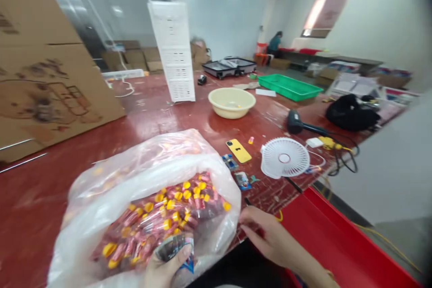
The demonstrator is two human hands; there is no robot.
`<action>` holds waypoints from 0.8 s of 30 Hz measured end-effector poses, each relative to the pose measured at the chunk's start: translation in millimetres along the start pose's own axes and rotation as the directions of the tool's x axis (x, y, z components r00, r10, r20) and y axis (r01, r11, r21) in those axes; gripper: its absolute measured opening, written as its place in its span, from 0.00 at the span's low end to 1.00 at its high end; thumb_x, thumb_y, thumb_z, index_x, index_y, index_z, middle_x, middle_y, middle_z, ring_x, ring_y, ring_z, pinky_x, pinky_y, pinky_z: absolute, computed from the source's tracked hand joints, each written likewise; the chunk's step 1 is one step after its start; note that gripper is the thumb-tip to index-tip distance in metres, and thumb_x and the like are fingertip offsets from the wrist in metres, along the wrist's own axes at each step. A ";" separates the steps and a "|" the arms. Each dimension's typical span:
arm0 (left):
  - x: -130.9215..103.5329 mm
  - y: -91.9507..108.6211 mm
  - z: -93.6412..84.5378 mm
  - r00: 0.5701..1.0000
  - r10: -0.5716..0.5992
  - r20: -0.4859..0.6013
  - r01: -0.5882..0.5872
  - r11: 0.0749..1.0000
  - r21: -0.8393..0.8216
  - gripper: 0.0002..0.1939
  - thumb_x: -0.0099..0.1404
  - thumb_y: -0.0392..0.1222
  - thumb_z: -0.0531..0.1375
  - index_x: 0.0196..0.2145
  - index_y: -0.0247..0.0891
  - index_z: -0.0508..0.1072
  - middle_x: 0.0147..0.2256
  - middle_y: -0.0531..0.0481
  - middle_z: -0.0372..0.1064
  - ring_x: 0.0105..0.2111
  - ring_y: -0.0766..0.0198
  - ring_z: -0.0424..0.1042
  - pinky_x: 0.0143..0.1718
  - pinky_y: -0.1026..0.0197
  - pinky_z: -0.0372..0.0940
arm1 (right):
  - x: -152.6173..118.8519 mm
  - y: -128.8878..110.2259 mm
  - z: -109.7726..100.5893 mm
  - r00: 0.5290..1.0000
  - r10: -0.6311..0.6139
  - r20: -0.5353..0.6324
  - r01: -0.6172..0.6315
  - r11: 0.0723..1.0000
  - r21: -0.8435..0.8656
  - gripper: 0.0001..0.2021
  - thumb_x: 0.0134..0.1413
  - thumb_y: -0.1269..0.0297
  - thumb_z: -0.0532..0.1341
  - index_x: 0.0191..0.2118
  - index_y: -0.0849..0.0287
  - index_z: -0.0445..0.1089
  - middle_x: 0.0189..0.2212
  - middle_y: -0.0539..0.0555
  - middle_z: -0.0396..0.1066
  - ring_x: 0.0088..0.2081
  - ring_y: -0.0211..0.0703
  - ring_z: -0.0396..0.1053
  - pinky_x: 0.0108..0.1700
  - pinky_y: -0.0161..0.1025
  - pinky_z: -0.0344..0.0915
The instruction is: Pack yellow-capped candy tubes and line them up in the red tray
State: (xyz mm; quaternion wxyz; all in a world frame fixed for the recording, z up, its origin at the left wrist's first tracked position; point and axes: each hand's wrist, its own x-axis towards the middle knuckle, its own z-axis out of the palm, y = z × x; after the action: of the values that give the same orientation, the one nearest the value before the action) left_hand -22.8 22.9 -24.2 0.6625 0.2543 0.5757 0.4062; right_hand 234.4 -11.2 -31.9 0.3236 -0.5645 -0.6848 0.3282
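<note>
A big clear plastic bag (111, 180) lies open on the red table (47, 189), full of several small red tubes with yellow caps (162, 220). My left hand (165, 267) is at the bag's near rim, thumb pressed on a small dark printed packet (175, 245) against the plastic. My right hand (270, 236) rests at the table's near edge just right of the bag, fingers curled near the plastic; I cannot tell if it pinches anything.
A yellow phone (239, 150), small cards (242, 180), a white fan (285, 157), a black hair dryer (297, 122), a cream bowl (231, 101), a green tray (289, 86) and a white crate stack (175, 49) stand beyond. Cardboard boxes (43, 67) rise left. A red bin (337, 243) sits lower right. A person (275, 44) is far back.
</note>
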 end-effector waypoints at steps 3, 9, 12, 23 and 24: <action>0.2 9.2 -1.9 0.999 0.006 -0.041 -0.008 0.999 -0.042 0.20 0.34 0.49 0.75 0.24 0.35 0.77 0.17 0.54 0.71 0.19 0.66 0.69 0.22 0.66 0.65 | 73.8 -33.6 45.0 0.987 -0.154 0.044 0.160 0.944 -0.288 0.17 0.55 0.80 0.51 0.47 0.58 0.66 0.45 0.59 0.68 0.49 0.50 0.66 0.50 0.45 0.65; 4.2 22.3 -1.0 0.998 -0.062 0.031 0.064 0.995 -0.081 0.24 0.46 0.51 0.70 0.38 0.35 0.75 0.32 0.43 0.78 0.31 0.52 0.77 0.26 0.59 0.70 | 133.7 -20.1 85.2 0.997 -0.073 -0.021 0.044 0.781 -0.623 0.20 0.54 0.81 0.49 0.50 0.63 0.65 0.48 0.65 0.65 0.48 0.54 0.66 0.46 0.47 0.68; 8.6 24.8 0.3 0.994 -0.071 0.086 0.078 0.994 -0.078 0.24 0.49 0.51 0.69 0.40 0.33 0.75 0.37 0.39 0.78 0.36 0.50 0.77 0.26 0.60 0.70 | 130.9 -5.5 85.8 0.993 -0.081 -0.085 0.008 0.772 -0.636 0.20 0.55 0.79 0.51 0.53 0.63 0.63 0.49 0.66 0.64 0.49 0.55 0.66 0.47 0.47 0.68; 11.8 17.8 1.4 0.981 -0.077 0.180 0.089 0.994 -0.060 0.21 0.50 0.49 0.69 0.37 0.31 0.75 0.35 0.39 0.79 0.35 0.49 0.77 0.21 0.61 0.70 | 133.2 -0.7 92.0 0.987 -0.136 -0.080 0.093 0.910 -0.404 0.22 0.54 0.76 0.52 0.55 0.61 0.60 0.54 0.62 0.62 0.55 0.55 0.62 0.53 0.51 0.64; 11.1 17.4 0.8 0.983 -0.056 0.173 0.066 0.997 -0.049 0.21 0.49 0.49 0.69 0.36 0.31 0.75 0.34 0.39 0.79 0.35 0.50 0.77 0.21 0.62 0.70 | 134.6 -1.8 92.3 0.987 -0.141 -0.072 0.103 0.917 -0.385 0.20 0.54 0.76 0.52 0.53 0.60 0.62 0.52 0.61 0.64 0.53 0.54 0.63 0.53 0.51 0.64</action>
State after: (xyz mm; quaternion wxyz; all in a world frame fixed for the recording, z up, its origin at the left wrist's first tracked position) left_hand -26.2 41.6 -16.3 0.7284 0.2523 0.5128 0.3779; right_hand 137.7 113.4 -73.8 0.2611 -0.5880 -0.7526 0.1401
